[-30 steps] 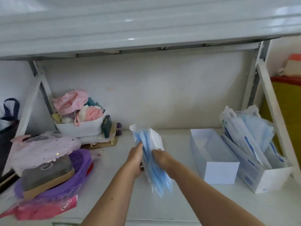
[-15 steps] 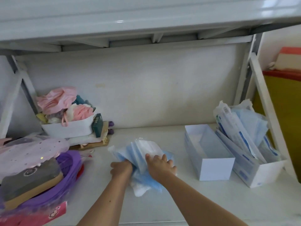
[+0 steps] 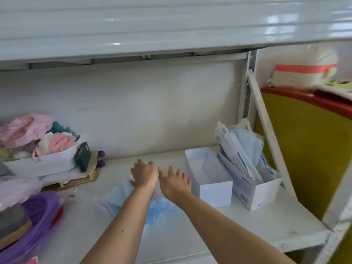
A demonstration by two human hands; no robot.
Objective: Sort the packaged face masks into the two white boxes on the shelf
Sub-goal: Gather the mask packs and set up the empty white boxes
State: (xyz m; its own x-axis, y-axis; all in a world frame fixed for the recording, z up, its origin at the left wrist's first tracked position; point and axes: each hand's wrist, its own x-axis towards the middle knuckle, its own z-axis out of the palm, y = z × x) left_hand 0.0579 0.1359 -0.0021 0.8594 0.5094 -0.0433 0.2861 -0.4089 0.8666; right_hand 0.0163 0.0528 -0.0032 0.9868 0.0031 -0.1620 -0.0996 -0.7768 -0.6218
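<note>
A loose pile of packaged blue face masks (image 3: 122, 197) lies flat on the white shelf (image 3: 266, 225), partly hidden under my forearms. My left hand (image 3: 145, 174) and my right hand (image 3: 176, 182) hover side by side over the pile's far edge, fingers spread and holding nothing. To the right stands a low white box (image 3: 215, 193) that looks nearly bare inside. Beside it a second white box (image 3: 255, 195) with blue print is stuffed with upright mask packets (image 3: 242, 149).
At the left a white tray (image 3: 43, 164) holds pink and white cloth items, with a dark green carton (image 3: 83, 156) leaning on it. A purple basin (image 3: 38, 216) with a grey block sits at the front left. A slanted shelf brace (image 3: 266, 126) rises at the right.
The mask bundle, held upright in both hands a second ago, was laid down and spread on the shelf. Both hands have let go and moved forward with fingers spread.
</note>
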